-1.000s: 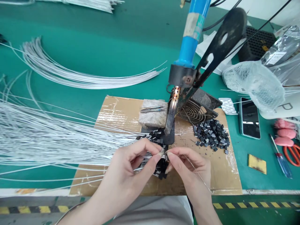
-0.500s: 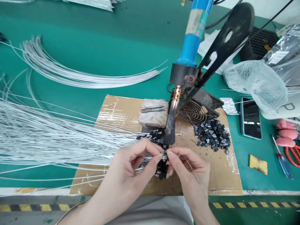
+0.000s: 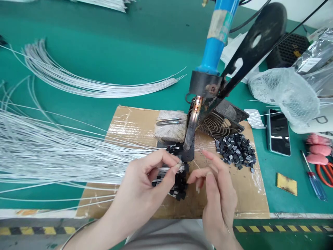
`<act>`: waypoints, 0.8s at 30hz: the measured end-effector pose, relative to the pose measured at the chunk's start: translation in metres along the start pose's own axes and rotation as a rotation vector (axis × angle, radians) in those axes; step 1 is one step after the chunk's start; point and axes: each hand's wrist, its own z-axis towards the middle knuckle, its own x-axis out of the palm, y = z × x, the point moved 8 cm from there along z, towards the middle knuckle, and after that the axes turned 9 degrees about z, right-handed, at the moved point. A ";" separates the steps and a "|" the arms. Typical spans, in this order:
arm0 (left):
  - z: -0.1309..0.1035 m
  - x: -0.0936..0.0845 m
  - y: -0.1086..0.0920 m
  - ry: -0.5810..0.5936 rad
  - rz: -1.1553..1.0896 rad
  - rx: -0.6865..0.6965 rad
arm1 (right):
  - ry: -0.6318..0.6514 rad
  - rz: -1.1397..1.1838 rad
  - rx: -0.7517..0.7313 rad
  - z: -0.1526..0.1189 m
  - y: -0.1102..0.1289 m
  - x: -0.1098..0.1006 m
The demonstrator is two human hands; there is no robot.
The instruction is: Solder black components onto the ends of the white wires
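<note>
My left hand (image 3: 153, 177) is closed in a pinch, thumb against index finger, on the end of a white wire; its tip is mostly hidden by the fingers. Under and beside it lie wire ends with black connectors (image 3: 179, 185). To the right, my right hand (image 3: 217, 187) has its index finger lifted and its other fingers bent around a thin solder wire (image 3: 199, 166), whose tip points up and left. Just above both hands, the metal tip of a blue-handled soldering iron (image 3: 191, 132) slants down from its black bracket (image 3: 249, 48).
A big bundle of white wires (image 3: 65, 149) spreads left, a second bundle (image 3: 109, 88) behind it. On the cardboard (image 3: 130, 121) are a wrapped block (image 3: 170, 128), a fan (image 3: 221, 118) and a pile of small black parts (image 3: 236, 149). Phone (image 3: 279, 132), yellow sponge (image 3: 286, 184) and screwdriver (image 3: 316, 182) lie right.
My right hand has drawn away to the right from the left fingertips, its index finger now raised. My left hand keeps its pinch in nearly the same place.
</note>
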 end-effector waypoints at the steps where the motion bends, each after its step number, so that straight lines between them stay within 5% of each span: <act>1: 0.001 0.000 0.000 -0.003 0.009 -0.002 | 0.009 -0.017 -0.025 0.001 0.002 -0.001; 12: 0.015 0.002 0.000 0.011 0.081 0.002 | 0.046 -0.126 -0.249 0.017 0.022 -0.002; 24: 0.024 -0.003 -0.012 -0.024 0.073 0.049 | 0.041 -0.002 -0.194 0.023 0.020 0.002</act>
